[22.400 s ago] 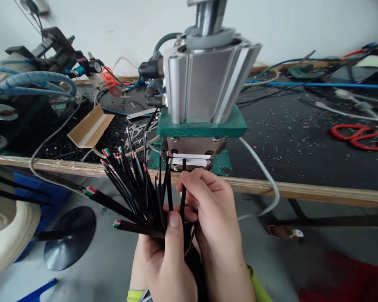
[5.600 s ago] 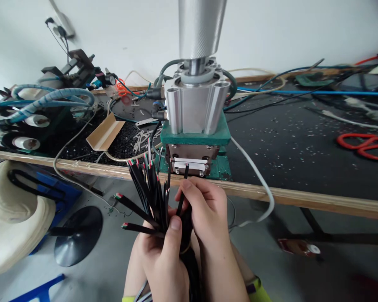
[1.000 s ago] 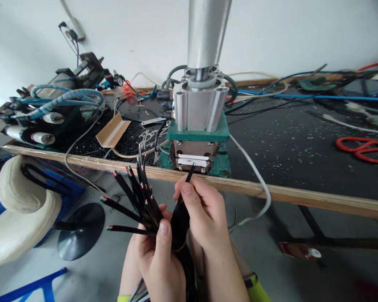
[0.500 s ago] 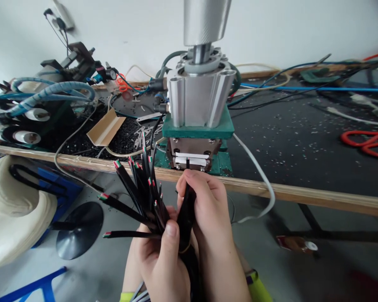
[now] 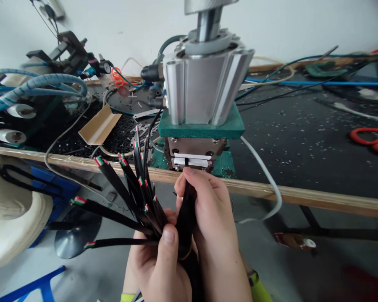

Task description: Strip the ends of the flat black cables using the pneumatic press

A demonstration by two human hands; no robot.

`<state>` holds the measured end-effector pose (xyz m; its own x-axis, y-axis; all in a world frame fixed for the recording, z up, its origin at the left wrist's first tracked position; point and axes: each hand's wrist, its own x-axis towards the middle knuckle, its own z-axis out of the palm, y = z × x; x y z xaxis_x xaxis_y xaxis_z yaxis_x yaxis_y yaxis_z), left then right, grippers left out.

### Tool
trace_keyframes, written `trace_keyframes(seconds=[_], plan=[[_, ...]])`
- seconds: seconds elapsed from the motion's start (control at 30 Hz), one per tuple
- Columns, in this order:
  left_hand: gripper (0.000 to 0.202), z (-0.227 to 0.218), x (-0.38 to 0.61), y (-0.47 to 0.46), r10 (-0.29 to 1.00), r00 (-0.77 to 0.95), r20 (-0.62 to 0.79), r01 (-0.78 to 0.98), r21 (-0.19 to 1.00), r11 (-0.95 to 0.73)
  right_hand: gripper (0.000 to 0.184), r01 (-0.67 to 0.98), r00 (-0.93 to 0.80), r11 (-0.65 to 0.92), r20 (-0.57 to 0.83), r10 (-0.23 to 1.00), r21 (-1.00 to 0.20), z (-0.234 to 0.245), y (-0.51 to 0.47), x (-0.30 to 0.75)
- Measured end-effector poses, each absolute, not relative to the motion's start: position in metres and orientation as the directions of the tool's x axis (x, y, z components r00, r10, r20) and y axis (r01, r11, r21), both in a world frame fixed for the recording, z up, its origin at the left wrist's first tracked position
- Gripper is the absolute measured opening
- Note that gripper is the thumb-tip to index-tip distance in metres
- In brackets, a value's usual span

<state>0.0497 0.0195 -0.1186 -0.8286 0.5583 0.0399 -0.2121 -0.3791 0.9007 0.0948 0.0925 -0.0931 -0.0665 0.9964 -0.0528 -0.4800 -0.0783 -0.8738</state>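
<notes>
A bundle of black cables (image 5: 119, 193) fans out to the left, several ends showing red, green and white wires. My left hand (image 5: 164, 260) is closed around this bundle, thumb on top. Between thumb and fingers, my right hand (image 5: 208, 201) pinches one black cable (image 5: 186, 162). That cable's end reaches into the slot between the white strips of a pneumatic wire-stripping machine (image 5: 204, 92); its tip is hidden inside. A rubber band (image 5: 185, 253) circles the bundle below my hands.
The machine stands at the front edge of a black-topped bench (image 5: 302, 147). Left of it lie a cardboard piece (image 5: 100, 126) and black scraps. Red-handled scissors (image 5: 370, 138) rest at right. A white stool cushion (image 5: 12, 218) is at lower left; a grey cable (image 5: 264, 167) hangs over the edge.
The view has moved closer to the machine, so it appears larger. Both hands keep their holds, and the single cable's end remains in the slot.
</notes>
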Motion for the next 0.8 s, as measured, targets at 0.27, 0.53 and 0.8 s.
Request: trace_keyframes(seconds=[0.27, 0.53, 0.8], plan=[[0.037, -0.115, 0.048, 0.023, 0.565, -0.824, 0.042, -0.234, 0.883, -0.407, 0.044, -0.501, -0.049, -0.085, -0.07, 0.996, -0.861, -0.091, 0.093, 0.094], [0.033, -0.125, 0.047, 0.016, 0.606, -0.795, -0.006, -0.305, 0.868, -0.392, 0.045, -0.47, -0.106, -0.035, 0.017, 0.994, -0.882, -0.104, 0.093, 0.098], [0.042, -0.139, 0.039, 0.011, 0.574, -0.796, -0.19, -0.444, 0.828, -0.343, 0.045, -0.178, -0.146, 0.329, 0.355, 0.923, -0.927, -0.111, 0.089, 0.101]])
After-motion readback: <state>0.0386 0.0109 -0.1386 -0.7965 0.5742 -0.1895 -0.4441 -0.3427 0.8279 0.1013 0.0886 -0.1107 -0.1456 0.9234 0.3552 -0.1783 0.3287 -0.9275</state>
